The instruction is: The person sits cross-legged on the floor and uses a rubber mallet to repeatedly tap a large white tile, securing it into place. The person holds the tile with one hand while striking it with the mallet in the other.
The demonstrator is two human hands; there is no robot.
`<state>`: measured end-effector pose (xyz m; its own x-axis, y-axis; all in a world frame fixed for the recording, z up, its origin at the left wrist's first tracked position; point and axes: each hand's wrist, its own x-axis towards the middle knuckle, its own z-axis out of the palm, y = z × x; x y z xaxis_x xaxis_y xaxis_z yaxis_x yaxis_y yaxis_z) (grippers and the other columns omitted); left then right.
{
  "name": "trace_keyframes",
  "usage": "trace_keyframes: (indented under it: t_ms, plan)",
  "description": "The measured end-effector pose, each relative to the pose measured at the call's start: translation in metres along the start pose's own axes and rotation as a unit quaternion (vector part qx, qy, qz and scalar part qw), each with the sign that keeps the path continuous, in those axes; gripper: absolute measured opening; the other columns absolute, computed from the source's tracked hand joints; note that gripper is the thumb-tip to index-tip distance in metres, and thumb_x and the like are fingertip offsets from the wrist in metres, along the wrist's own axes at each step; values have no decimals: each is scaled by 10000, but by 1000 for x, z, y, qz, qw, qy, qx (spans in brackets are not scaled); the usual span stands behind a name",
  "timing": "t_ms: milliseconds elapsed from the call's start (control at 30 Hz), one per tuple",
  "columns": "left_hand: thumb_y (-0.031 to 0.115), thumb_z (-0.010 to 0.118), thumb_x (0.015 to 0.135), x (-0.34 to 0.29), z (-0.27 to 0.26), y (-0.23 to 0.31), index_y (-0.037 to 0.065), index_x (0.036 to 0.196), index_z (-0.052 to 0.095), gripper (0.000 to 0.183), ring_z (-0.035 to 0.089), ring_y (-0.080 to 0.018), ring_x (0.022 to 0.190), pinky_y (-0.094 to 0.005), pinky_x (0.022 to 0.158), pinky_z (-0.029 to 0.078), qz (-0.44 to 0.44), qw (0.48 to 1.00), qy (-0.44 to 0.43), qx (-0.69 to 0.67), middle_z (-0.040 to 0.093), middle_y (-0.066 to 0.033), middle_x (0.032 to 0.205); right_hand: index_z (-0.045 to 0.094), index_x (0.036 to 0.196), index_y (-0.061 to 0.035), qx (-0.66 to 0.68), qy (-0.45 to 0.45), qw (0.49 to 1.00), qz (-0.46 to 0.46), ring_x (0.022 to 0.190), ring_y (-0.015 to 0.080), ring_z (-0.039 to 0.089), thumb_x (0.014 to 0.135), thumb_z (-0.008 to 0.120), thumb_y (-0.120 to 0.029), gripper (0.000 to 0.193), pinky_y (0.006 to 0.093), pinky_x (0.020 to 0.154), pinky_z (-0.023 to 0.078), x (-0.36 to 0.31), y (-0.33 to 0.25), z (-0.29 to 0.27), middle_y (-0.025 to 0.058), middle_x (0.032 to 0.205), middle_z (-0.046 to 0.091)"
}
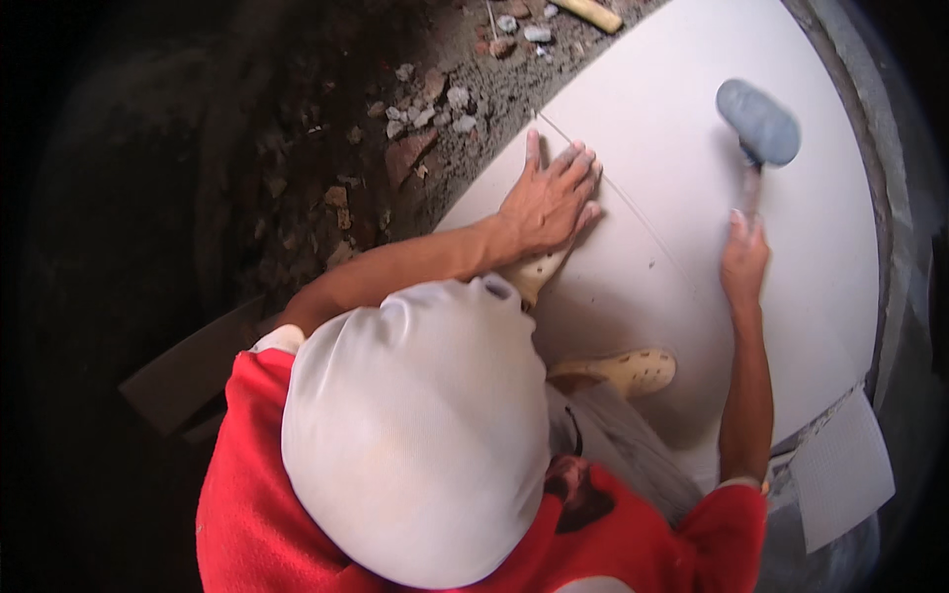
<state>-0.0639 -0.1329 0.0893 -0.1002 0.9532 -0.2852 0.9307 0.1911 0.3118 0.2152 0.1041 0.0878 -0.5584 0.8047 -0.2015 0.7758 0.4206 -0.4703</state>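
Observation:
My left hand point(554, 198) presses flat on large white floor tiles point(672, 89), fingers spread, close to a straight joint point(633, 212) between two of them. Wrapped round the wooden handle of a rubber mallet point(759, 121), my right hand point(744, 259) is to the right of that joint. The mallet's blue-grey head points away from me over the tiles; how high it is above them is hard to tell. A pale clog point(536, 275) shows just below my left hand, and another clog point(633, 372) rests on the tiles nearer to me.
Dark rubble and stone pieces point(425, 124) lie along the tiles' left edge. A yellowish wooden stick point(591, 14) is at the top. A ribbed white tile piece point(842, 472) sits lower right, and a grey border point(878, 128) runs along the right. A white cloth-covered form point(415, 425) blocks the lower middle.

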Motion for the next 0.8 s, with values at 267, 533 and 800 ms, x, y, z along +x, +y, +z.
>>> trace_keyframes:
  t_ms: [267,533,800]
  plan:
    - [426,450,1114,3,1,-5,16,1565,479,611,322,-336,1587,-782,1254,140,-4,1000,-4,-8,442,-167,1634,671,1226,76,-49,130,990,-29,908,453,703,1081,611,-356,460,547,882,559,9,-2,-11,262,1005,713]
    - [422,445,1117,3,-2,-2,2,1568,472,618,314,-364,1586,-744,1275,140,0,1000,-2,2,442,-197,1633,652,1197,101,98,71,990,72,923,515,686,1107,534,-427,549,539,836,533,-1,-10,9,341,971,704]
    - [454,578,1062,24,-8,-5,0,1526,516,653,318,-394,1574,-704,1292,155,11,998,-62,-18,472,-197,1597,655,1147,73,80,24,985,153,819,359,637,1108,538,-479,565,469,799,512,-11,11,22,231,884,669]
